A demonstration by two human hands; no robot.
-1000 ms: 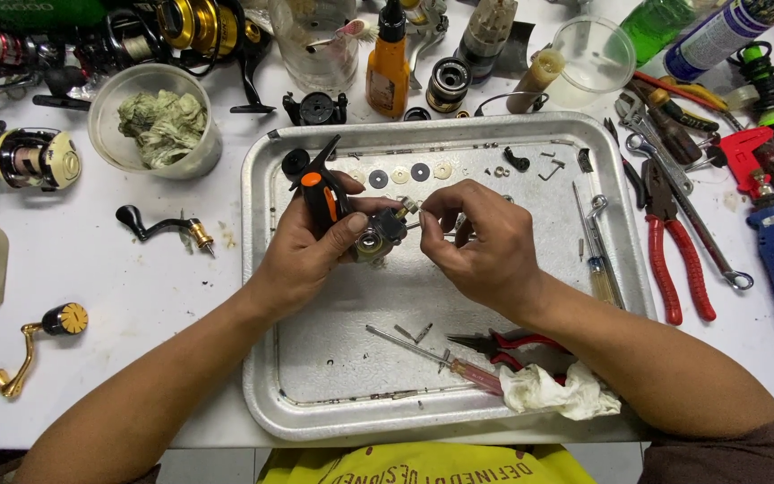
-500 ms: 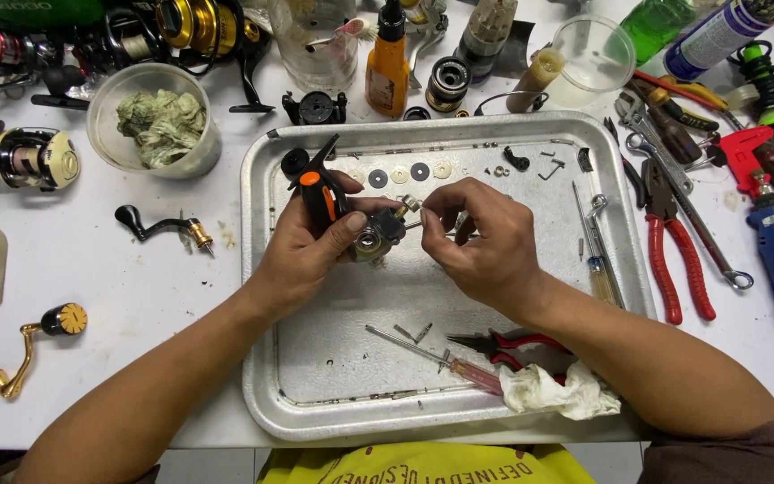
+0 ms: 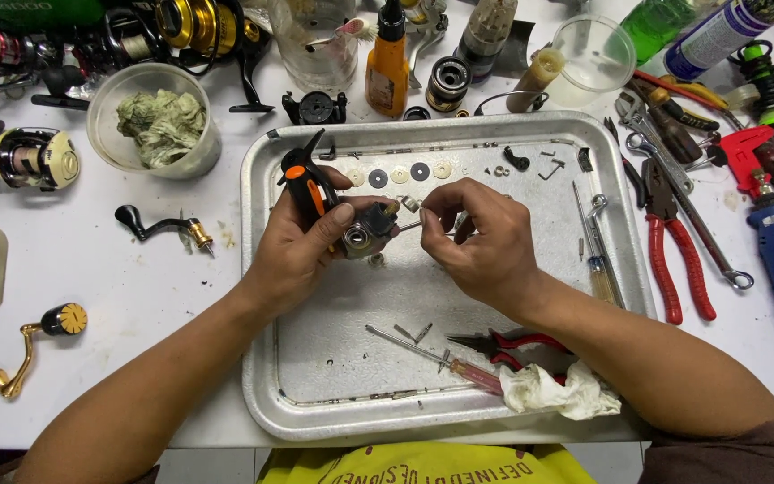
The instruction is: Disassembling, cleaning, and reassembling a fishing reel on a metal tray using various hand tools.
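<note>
Left hand curled tight round black-and-orange fishing reel body, thumb pressed across top, held above metal tray, upper-middle part. Right hand at reel's 3 o'clock, fingertips pinched shut on thin metal pin poked toward reel's side. Row of small washers on tray at 12 o'clock from hands. Red-handled screwdriver and crumpled rag at tray's 5 o'clock. Red pliers off tray, 3 o'clock.

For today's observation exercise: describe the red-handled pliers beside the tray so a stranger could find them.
Start at the metal tray. Just off its right edge, on the white table, lie the red-handled pliers, jaws away from the person. The neighbouring wrench is bare metal.
</note>
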